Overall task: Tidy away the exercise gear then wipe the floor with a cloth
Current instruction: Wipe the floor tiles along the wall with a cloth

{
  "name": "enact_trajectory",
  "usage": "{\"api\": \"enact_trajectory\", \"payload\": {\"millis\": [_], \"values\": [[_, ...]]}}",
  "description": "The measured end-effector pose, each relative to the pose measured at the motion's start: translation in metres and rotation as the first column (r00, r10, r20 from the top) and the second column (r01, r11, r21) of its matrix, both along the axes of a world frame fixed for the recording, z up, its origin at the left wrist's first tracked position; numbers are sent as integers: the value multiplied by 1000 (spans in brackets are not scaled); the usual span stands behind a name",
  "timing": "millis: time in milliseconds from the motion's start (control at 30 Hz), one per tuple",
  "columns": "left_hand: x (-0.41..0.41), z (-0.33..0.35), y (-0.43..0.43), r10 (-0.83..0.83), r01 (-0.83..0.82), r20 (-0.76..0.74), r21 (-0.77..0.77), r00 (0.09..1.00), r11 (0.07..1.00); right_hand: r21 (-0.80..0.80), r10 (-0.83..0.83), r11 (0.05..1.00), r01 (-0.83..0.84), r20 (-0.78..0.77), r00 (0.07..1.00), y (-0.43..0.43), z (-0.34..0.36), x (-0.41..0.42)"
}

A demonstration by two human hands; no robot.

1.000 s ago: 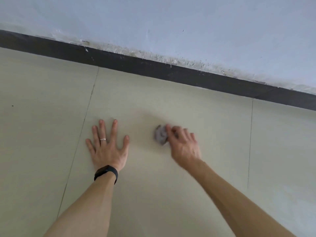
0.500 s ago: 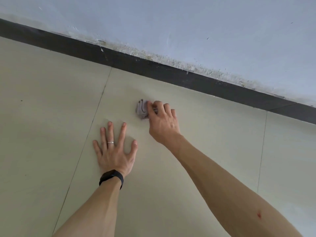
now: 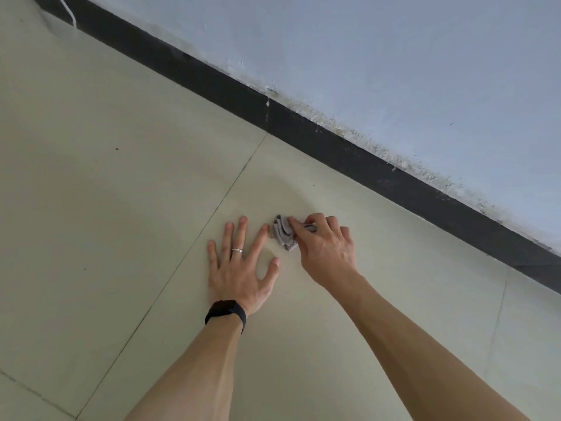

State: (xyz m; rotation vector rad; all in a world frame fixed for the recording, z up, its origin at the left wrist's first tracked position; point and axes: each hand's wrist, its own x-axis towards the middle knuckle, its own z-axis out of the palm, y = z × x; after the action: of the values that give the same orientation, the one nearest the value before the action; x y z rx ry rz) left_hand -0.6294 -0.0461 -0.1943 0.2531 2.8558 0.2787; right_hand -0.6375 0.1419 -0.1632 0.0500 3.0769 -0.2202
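Note:
A small crumpled grey cloth (image 3: 283, 232) lies on the pale tiled floor (image 3: 127, 183). My right hand (image 3: 326, 249) grips it from the right, fingers curled over its bunched folds, and presses it onto the tile. My left hand (image 3: 239, 265) lies flat on the floor just left of the cloth, fingers spread, a ring on one finger and a black band on the wrist. Its index fingertip nearly touches the cloth's left edge. No exercise gear shows in the head view.
A black skirting strip (image 3: 334, 147) runs diagonally behind the hands below a pale blue wall (image 3: 394, 62) with flaked paint along its base. A white cord (image 3: 67, 10) hangs at the top left. Tile joints cross the floor.
My right hand has pulled the cloth back from nearer the skirting to right beside my left fingertips. The view has swung, so the wall now runs steeply diagonal. My left hand stays planted.

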Motion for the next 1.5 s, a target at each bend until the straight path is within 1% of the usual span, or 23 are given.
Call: {"api": "enact_trajectory", "payload": {"millis": [67, 133, 167, 200, 267, 367, 433, 467, 533, 600, 733, 867, 933, 1000, 1100, 1167, 1200, 1267, 1333, 1367, 1400, 1433, 1500], "values": [[0, 0, 0, -6, 6, -1, 21, 1000, 1000, 100, -153, 983, 152, 3, 988, 27, 0, -13], [1, -1, -1, -1, 1, -8, 35, 1000, 999, 86, -393, 917, 389, 32, 919, 40, 1, -15], [1, -1, -1, 2, -1, -7, 43, 1000, 999, 50, -433, 901, 431, 48, 900, 34, 3, -8], [1, -1, -1, 1, -1, 1, 46, 1000, 999, 23, -404, 915, 404, 51, 913, 20, 3, 4], [0, 3, -2, -24, 22, 37, 50, 999, 999, 9, -229, 974, 228, 41, 973, -14, 1, 41], [-4, 16, -22, -113, 94, 115, 159, 987, 983, 21, -69, 997, 68, 40, 997, -30, -1, 70], [-18, 25, -58, -18, 1, 85, 192, 996, 981, 65, -37, 997, 33, 48, 998, -24, 1, 65], [-29, 28, -82, 75, -84, 63, 153, 995, 985, 73, -42, 997, 37, 69, 997, -22, 3, 59], [-51, 30, -130, 193, -195, 92, 18, 977, 981, 46, -139, 990, 134, 130, 982, -20, 8, 40], [-66, 24, -161, 186, -175, 137, -85, 973, 981, 8, -286, 957, 289, 168, 943, -21, 10, 14], [-70, 12, -170, 168, -165, 36, -85, 985, 983, -29, -424, 900, 436, 180, 888, -18, 13, -44], [-71, 9, -172, 168, -165, 31, -77, 985, 983, -73, -528, 840, 537, 117, 841, -9, 11, -97], [-73, 8, -172, 180, -178, 29, -71, 983, 982, -110, -478, 871, 479, 31, 878, -23, 8, -123], [-71, 5, -171, 177, -176, 4, -68, 984, 982, -134, -372, 923, 362, -62, 926, -43, 2, -151], [-72, 1, -173, 167, -168, -25, -55, 986, 984, -133, -287, 952, 276, -74, 955, -77, -2, -192], [-73, -2, -174, 160, -163, -55, -49, 986, 985, -81, -201, 977, 197, -52, 978, -99, -1, -209], [-73, -3, -174, 159, -162, -62, -49, 985, 986, -58, -120, 991, 117, -47, 992, -109, -1, -214], [-72, -3, -173, 156, -159, -63, -41, 986, 986, -39, 143, 989, -145, -44, 989, -127, -1, -218], [-71, -5, -174, 154, -158, -79, -38, 985, 987, -8, 400, 916, -400, -20, 916, -135, -1, -226], [-71, -6, -174, 152, -156, -84, -37, 985, 987, 16, 455, 890, -456, 7, 890, -135, 0, -236], [-71, -6, -174, 150, -154, -87, -36, 985, 987, 46, 439, 897, -440, 24, 898, -136, 1, -247], [-72, -7, -174, 148, -151, -90, -34, 985, 988, 69, 348, 935, -348, 22, 937, -137, 0, -259], [-72, -8, -174, 150, -153, -98, -30, 984, 988, 71, 67, 995, -67, 3, 998, -146, 2, -273]]}}
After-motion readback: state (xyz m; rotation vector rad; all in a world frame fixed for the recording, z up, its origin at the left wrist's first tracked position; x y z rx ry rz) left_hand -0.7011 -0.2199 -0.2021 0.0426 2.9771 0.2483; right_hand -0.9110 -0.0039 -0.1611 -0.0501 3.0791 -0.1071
